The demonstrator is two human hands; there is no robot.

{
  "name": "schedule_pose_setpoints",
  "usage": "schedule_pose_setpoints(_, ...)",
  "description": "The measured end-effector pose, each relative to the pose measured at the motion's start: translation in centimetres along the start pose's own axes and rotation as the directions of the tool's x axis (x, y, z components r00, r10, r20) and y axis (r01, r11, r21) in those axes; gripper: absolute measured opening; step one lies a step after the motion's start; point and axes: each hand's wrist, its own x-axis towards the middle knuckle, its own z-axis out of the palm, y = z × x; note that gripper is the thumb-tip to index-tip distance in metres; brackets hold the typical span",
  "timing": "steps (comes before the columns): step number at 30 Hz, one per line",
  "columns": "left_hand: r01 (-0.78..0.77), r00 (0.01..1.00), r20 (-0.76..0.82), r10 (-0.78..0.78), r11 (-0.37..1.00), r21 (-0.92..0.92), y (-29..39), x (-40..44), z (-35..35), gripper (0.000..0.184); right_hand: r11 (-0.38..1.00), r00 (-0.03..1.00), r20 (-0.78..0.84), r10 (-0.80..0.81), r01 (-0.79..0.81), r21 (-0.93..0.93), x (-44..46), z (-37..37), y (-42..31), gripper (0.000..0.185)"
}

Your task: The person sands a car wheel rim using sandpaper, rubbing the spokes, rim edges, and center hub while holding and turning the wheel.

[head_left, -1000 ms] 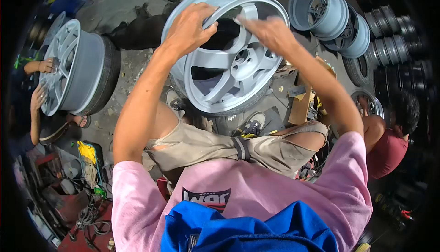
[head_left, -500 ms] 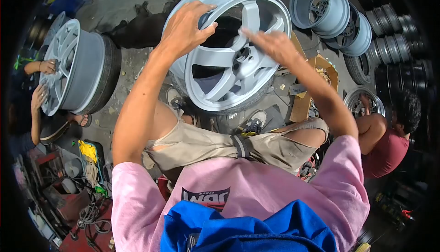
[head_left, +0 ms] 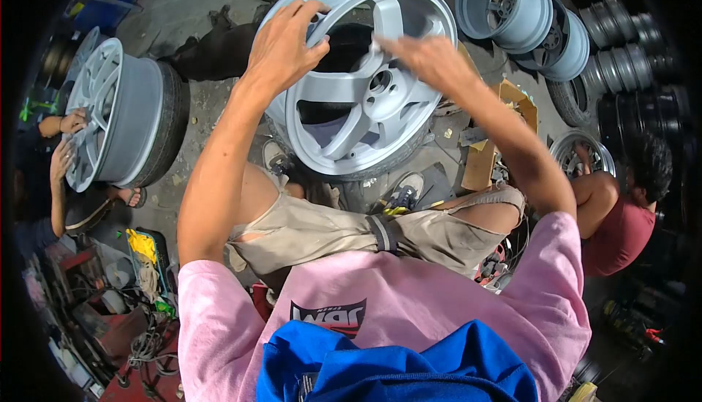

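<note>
A grey, spoked alloy wheel rim (head_left: 376, 102) stands tilted in front of me, resting over a tire (head_left: 395, 164). My left hand (head_left: 289, 47) is closed around the rim's upper left edge, the thumb on the inner side. My right hand (head_left: 428, 62) is at the spokes, just above the hub, and is smeared by motion. Its fingers are pressed together at a spoke, around something small and pale that I cannot make out.
At left, another person's hands (head_left: 69, 131) touch a second grey rim (head_left: 131, 117). A crouching person (head_left: 621, 212) is at right beside a rim (head_left: 585, 155). Stacked rims (head_left: 504, 7) stand upper right, near a cardboard box (head_left: 480, 164). Tools and cables (head_left: 146, 347) lie lower left.
My right hand is still in blurred motion over the spoke near the hub. My left hand keeps its hold on the rim's edge. The view has shifted slightly.
</note>
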Motion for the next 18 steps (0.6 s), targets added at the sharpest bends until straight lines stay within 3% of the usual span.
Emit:
schedule_pose_setpoints(2, 0.111, 0.993, 0.019, -0.112, 0.992, 0.051, 0.3, -0.3, -0.6, 0.039, 0.999, 0.971, -0.238, -0.025, 0.012, -0.053, 2.4, -0.3, 2.6, 0.065)
schedule_pose_setpoints(3, 0.110, 0.994, 0.020, -0.111, 0.992, 0.054, 0.4, -0.5, -0.9, 0.039, 0.999, 0.970, -0.240, -0.023, 0.011, -0.051, 2.5, -0.5, 2.6, 0.065)
schedule_pose_setpoints(7, 0.180, 0.970, 0.141, -0.199, 0.975, 0.134, 1.2, -1.4, -2.6, 0.031, 0.995, 0.987, -0.163, 0.002, -0.018, -0.097, 0.0, 1.1, 0.7, 0.070)
schedule_pose_setpoints(9, 0.205, 0.945, 0.218, -0.244, 0.961, 0.185, 1.2, -2.3, -2.6, 0.031, 0.984, 0.986, -0.095, 0.140, -0.128, 0.126, -3.0, 2.2, -2.6, 0.077)
schedule_pose_setpoints(11, 0.221, 0.946, 0.208, -0.248, 0.964, 0.148, 0.6, -3.0, -2.2, 0.044, 0.971, 0.992, 0.046, 0.121, -0.128, 0.200, -5.6, 4.3, -5.4, 0.069)
schedule_pose_setpoints(12, 0.214, 0.946, 0.214, -0.242, 0.966, 0.147, 0.4, -3.3, -2.1, 0.044, 0.923, 0.986, 0.080, 0.146, -0.165, 0.349, -6.3, 3.9, -7.0, 0.055)
schedule_pose_setpoints(13, 0.231, 0.933, 0.251, -0.259, 0.963, 0.139, 0.1, -3.6, -2.1, 0.049, 0.922, 0.986, 0.079, 0.149, -0.167, 0.350, -7.2, 4.3, -7.9, 0.055)
schedule_pose_setpoints(15, 0.258, 0.915, 0.282, -0.287, 0.956, 0.137, 0.0, -4.3, -2.4, 0.053, 0.784, 0.915, -0.077, 0.395, -0.292, 0.547, -8.9, 6.3, -9.5, 0.038)
schedule_pose_setpoints(16, 0.272, 0.901, 0.315, -0.298, 0.954, 0.125, 0.1, -4.6, -2.6, 0.056, 0.786, 0.918, -0.079, 0.388, -0.285, 0.549, -9.5, 6.6, -9.9, 0.038)
schedule_pose_setpoints(17, 0.283, 0.887, 0.349, -0.303, 0.953, 0.110, 0.2, -4.9, -2.7, 0.059, 0.552, 0.778, 0.106, 0.620, -0.528, 0.645, -10.4, 6.8, -10.2, 0.032)
schedule_pose_setpoints(18, 0.278, 0.887, 0.352, -0.299, 0.954, 0.108, 0.2, -5.3, -2.8, 0.059, 0.245, 0.560, 0.311, 0.768, -0.706, 0.665, -11.3, 7.3, -10.4, 0.031)
